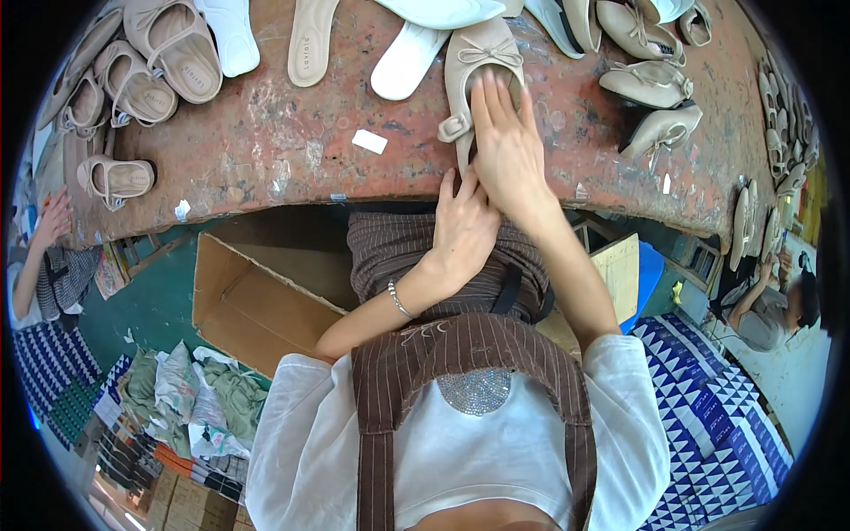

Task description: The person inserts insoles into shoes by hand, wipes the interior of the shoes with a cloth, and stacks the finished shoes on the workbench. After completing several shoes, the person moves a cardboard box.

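We have a beige shoe [457,84] at the near edge of the worn table [266,155], just in front of our body. Its toe points away from us and its heel toward us, so the long axis runs nearly straight out, the toe leaning slightly right. A bow [490,55] sits on the toe end, and a strap end [454,127] sticks out on the left side. Our right hand [506,142] reaches into the opening from above, fingers straight, mostly close together and aimed at the toe. Our left hand [465,221] is at the heel with its fingers bent; whether it pinches the heel or only touches it, we cannot tell. Left of the shoe we see a white insole [407,62] and a small white card [369,142], both lying apart from our hands
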The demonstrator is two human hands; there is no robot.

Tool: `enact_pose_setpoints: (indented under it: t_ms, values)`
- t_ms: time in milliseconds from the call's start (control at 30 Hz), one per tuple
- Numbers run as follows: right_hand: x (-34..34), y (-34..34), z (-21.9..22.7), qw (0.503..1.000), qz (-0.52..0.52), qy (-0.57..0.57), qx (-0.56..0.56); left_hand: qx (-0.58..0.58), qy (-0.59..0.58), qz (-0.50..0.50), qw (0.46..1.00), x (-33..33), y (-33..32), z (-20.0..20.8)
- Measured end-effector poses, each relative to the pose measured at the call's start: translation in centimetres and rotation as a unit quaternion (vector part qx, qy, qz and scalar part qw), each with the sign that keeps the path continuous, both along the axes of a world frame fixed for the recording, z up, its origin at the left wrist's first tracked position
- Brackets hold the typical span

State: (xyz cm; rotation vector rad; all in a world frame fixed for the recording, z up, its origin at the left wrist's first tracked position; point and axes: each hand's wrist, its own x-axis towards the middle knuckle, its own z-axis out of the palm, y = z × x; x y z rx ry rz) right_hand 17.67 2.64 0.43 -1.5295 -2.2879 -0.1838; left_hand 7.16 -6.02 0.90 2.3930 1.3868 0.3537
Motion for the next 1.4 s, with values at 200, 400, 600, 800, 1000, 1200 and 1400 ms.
enact_pose_setpoints:
  t_ms: [200, 400, 600, 800, 1000, 1200, 1400]
  values:
    - [1.6, 4.8, 1.6, 0.997, 0.008, -0.073, -0.033, 0.042, -0.007, 0.011, 0.999, 1.1, 1.0, 0.6]
    - [-0.6, 8.7, 12.6, 0.985, -0.041, 0.146, -0.086, 0.035, -0.170, 0.080, 0.982, 0.0, 3.7, 1.3]
    - [-1.5, 18.9, 3.2, 0.980, 0.009, 0.130, -0.150, -0.220, -0.518, 0.256, 0.786, -20.9, 5.7, 10.8]
    - [-5.3, 18.5, 2.8, 0.989, 0.003, 0.063, -0.135, 0.252, -0.264, 0.319, 0.875, -36.0, 10.3, 22.0]
    - [0.7, 18.4, 4.3, 0.876, 0.001, 0.240, -0.418, 0.304, -0.211, 0.252, 0.894, -25.5, 31.0, 14.6]
    - [7.2, 11.7, 8.0, 0.525, 0.008, 0.599, -0.604, 0.064, -0.102, 0.362, 0.925, -15.4, 47.1, 1.0]
    - [11.7, 3.4, 7.4, 0.342, -0.026, 0.845, -0.409, -0.018, -0.428, 0.416, 0.802, -16.1, 46.7, 0.6]
